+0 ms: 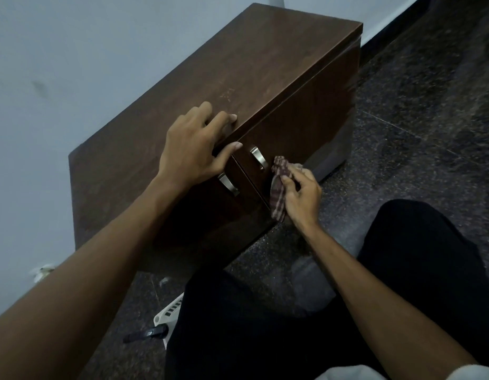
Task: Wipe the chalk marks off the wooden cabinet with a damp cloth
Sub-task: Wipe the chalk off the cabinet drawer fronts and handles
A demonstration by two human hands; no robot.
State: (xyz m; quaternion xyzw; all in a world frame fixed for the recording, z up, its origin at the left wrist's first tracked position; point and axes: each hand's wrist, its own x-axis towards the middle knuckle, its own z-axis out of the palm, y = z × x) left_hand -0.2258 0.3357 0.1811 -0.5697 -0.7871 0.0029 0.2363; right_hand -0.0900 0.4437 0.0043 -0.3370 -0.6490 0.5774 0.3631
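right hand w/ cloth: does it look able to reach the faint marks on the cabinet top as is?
Probably yes. The right hand holds the cloth low against the cabinet front. The marks lie uncovered on its top, just past the left hand resting at the front edge.

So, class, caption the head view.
Left hand braces dark wooden cabinet; right hand holds checked brown cloth against its door.
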